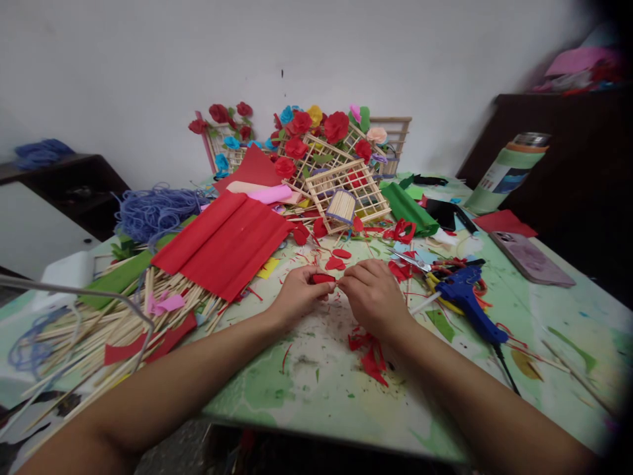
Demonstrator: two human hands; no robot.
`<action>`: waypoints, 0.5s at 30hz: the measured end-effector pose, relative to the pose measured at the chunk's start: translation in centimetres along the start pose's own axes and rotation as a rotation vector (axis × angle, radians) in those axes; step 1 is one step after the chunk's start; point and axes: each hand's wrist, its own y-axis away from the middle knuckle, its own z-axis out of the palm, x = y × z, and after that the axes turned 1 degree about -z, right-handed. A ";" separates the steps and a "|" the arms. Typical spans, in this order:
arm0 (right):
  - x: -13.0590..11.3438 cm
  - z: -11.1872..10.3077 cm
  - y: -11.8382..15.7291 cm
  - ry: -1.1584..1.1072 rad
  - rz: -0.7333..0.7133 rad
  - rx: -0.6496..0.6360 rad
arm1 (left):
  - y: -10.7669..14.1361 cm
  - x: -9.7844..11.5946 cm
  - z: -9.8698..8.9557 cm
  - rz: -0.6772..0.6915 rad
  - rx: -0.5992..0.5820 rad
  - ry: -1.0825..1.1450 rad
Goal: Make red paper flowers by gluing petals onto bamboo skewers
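Observation:
My left hand (299, 295) is closed on a small piece of red crepe paper (322, 279), pinched between thumb and fingers. Close beside it, my right hand (372, 290) has its fingers pressed together at the right end of that piece; whether they grip it is hard to make out. Just beyond the hands lie cut red petals (336, 263). Red paper scraps (370, 363) are scattered on the table below my right hand. Scissors (411, 259) and a blue glue gun (462, 297) lie to the right of my right hand.
Red crepe sheets (227, 241) cover bamboo sticks (119, 330) at left, near blue cord (153, 212). Stick lattices (349, 191) with paper flowers (336, 127) stand at the back. A green roll (408, 210), phone (531, 257) and bottle (507, 173) are at right.

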 end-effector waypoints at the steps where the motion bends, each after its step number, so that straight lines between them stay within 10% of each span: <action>1: 0.0 0.0 0.0 -0.026 0.039 -0.020 | 0.0 0.0 -0.1 0.032 -0.001 -0.059; 9: -0.1 -0.3 -0.6 -0.333 0.418 -0.215 | -0.3 -0.5 -1.1 0.632 -0.072 -0.798; 15: 0.5 1.1 -0.1 -0.590 0.588 -0.199 | -0.5 -0.7 -1.4 0.749 -0.072 -0.859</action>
